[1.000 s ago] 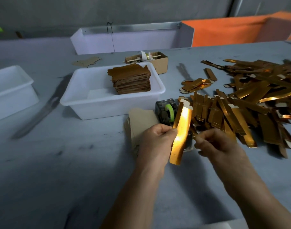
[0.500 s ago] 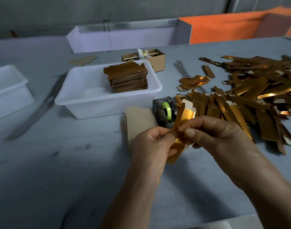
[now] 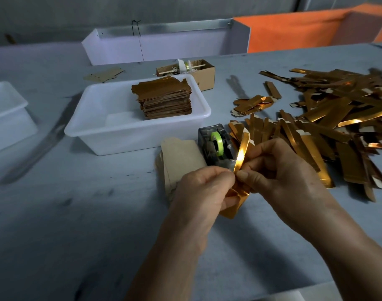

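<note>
A long gold foil card strip [image 3: 242, 152] stands nearly upright between my two hands above the grey table. My left hand [image 3: 204, 190] pinches its lower part from the left. My right hand [image 3: 277, 170] grips it from the right, thumb and fingers curled against the strip. The strip's lower end [image 3: 233, 203] shows below my hands. Just behind the strip sits a dark tape dispenser [image 3: 215, 146] with a green roll. A big heap of the same gold strips [image 3: 329, 118] spreads over the table to the right.
A white tub [image 3: 103, 131] holds a stack of flat gold cards [image 3: 164, 98]. Brown card blanks [image 3: 181, 155] lie left of the dispenser. A small cardboard box [image 3: 205, 72] stands behind the tub, another white tub [image 3: 7, 114] at far left, a white tray [image 3: 164, 44] at the back.
My right hand came in from the right and took hold of the strip, which my left hand held alone before. The strip now stands steeper and edge-on.
</note>
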Action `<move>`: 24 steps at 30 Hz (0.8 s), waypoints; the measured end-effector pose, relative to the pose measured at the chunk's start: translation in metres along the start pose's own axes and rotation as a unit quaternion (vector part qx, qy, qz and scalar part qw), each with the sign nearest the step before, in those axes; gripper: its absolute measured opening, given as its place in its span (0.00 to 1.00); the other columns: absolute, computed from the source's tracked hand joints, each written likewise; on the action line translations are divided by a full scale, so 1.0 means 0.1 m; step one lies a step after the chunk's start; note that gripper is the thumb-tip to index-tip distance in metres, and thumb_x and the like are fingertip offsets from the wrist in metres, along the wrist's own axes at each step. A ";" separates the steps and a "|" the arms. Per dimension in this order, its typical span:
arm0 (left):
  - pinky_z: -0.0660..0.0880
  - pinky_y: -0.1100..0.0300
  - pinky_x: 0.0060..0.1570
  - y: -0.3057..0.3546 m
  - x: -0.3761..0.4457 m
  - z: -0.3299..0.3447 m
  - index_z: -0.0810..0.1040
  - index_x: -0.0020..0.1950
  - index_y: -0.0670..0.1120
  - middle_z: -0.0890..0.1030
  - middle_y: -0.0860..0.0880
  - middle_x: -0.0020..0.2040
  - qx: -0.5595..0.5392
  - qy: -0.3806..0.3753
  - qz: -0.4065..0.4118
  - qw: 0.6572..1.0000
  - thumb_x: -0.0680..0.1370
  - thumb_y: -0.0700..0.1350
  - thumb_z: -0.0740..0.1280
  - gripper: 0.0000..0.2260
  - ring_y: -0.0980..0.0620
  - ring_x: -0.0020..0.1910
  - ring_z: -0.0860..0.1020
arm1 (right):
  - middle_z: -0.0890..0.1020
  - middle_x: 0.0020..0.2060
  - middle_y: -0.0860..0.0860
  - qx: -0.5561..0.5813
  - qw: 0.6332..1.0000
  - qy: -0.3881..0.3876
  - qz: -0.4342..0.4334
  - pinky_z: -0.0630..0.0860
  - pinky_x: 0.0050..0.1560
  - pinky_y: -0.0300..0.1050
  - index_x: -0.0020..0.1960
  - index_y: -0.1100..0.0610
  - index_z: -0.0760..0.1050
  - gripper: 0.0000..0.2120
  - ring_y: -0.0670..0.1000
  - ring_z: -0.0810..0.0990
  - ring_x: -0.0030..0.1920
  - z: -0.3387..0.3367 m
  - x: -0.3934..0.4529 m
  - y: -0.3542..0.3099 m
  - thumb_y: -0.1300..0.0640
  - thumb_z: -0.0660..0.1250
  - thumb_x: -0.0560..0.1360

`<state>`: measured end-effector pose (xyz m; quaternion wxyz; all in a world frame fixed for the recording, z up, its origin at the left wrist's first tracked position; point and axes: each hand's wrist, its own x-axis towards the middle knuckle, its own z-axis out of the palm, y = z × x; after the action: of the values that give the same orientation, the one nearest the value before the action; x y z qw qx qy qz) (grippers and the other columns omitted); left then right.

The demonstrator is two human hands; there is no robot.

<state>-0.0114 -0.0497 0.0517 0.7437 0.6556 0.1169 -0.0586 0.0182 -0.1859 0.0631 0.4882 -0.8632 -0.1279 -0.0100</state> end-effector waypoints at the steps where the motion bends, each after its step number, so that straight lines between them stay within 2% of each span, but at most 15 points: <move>1: 0.82 0.58 0.48 0.00 0.00 -0.01 0.83 0.49 0.44 0.85 0.46 0.45 0.002 -0.007 -0.002 1.000 0.78 0.43 0.66 0.06 0.52 0.43 0.85 | 0.81 0.35 0.46 -0.009 1.000 0.002 0.002 0.77 0.40 0.37 0.46 0.44 0.67 0.13 0.41 0.81 0.38 0.00 0.00 -0.01 0.55 0.70 0.69; 4: 0.81 0.59 0.47 -0.04 0.00 -0.01 0.83 0.48 0.44 0.86 0.48 0.43 0.013 -0.008 0.027 1.000 0.78 0.47 0.66 0.08 0.53 0.44 0.85 | 0.80 0.35 0.45 -0.038 0.999 0.012 -0.007 0.76 0.37 0.34 0.45 0.43 0.66 0.13 0.40 0.80 0.38 0.03 -0.02 -0.02 0.54 0.70 0.69; 7: 0.82 0.54 0.47 -0.09 0.00 0.00 0.83 0.46 0.45 0.86 0.49 0.41 0.032 0.026 0.052 0.998 0.79 0.45 0.65 0.08 0.52 0.42 0.84 | 0.79 0.36 0.43 -0.080 0.996 0.019 -0.017 0.73 0.32 0.30 0.45 0.42 0.65 0.14 0.38 0.79 0.37 0.06 -0.02 -0.03 0.53 0.70 0.70; 10: 0.82 0.52 0.45 -0.14 -0.01 0.03 0.83 0.42 0.49 0.85 0.50 0.38 0.060 0.075 0.086 0.992 0.79 0.44 0.65 0.09 0.51 0.40 0.84 | 0.78 0.36 0.41 -0.119 0.992 0.027 -0.023 0.72 0.31 0.27 0.49 0.46 0.65 0.14 0.36 0.76 0.37 0.10 -0.02 -0.05 0.52 0.70 0.71; 13: 0.81 0.51 0.39 -0.17 -0.04 0.12 0.81 0.38 0.52 0.83 0.50 0.35 0.121 0.151 0.158 0.968 0.78 0.45 0.66 0.10 0.50 0.36 0.82 | 0.78 0.38 0.42 -0.151 0.987 0.051 -0.036 0.72 0.33 0.29 0.52 0.49 0.66 0.14 0.40 0.78 0.39 0.10 -0.03 -0.10 0.51 0.69 0.71; 17: 0.76 0.67 0.33 -0.22 -0.10 0.24 0.82 0.42 0.50 0.81 0.54 0.34 0.165 0.209 0.269 0.926 0.78 0.44 0.67 0.07 0.58 0.35 0.80 | 0.76 0.35 0.41 -0.164 0.983 0.062 -0.047 0.71 0.33 0.30 0.51 0.49 0.66 0.14 0.40 0.77 0.38 0.06 -0.04 -0.17 0.51 0.69 0.71; 20: 0.73 0.73 0.33 -0.28 -0.10 0.25 0.83 0.42 0.46 0.81 0.54 0.36 0.233 0.271 0.349 0.866 0.77 0.45 0.67 0.07 0.59 0.36 0.78 | 0.76 0.35 0.42 -0.151 0.987 0.054 -0.025 0.70 0.32 0.30 0.49 0.48 0.66 0.14 0.39 0.77 0.37 0.06 -0.06 -0.14 0.49 0.69 0.69; 22: 0.73 0.73 0.33 -0.32 -0.11 0.24 0.83 0.43 0.46 0.80 0.54 0.37 0.237 0.284 0.362 0.856 0.76 0.48 0.63 0.11 0.60 0.37 0.78 | 0.77 0.36 0.42 -0.138 0.989 0.047 -0.010 0.69 0.33 0.29 0.48 0.47 0.66 0.15 0.39 0.77 0.37 0.07 -0.07 -0.12 0.47 0.70 0.67; 24: 0.74 0.71 0.35 -0.37 -0.12 0.22 0.83 0.42 0.47 0.79 0.56 0.36 0.225 0.285 0.350 0.864 0.76 0.48 0.64 0.09 0.60 0.37 0.78 | 0.77 0.35 0.42 -0.140 0.989 0.037 0.003 0.70 0.33 0.30 0.47 0.47 0.66 0.17 0.40 0.78 0.37 0.09 -0.06 -0.10 0.45 0.70 0.65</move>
<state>-0.0295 -0.0774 0.0212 0.4825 0.7909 0.0702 0.3698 0.0087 -0.1748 0.0663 0.3669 -0.9225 -0.1047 -0.0580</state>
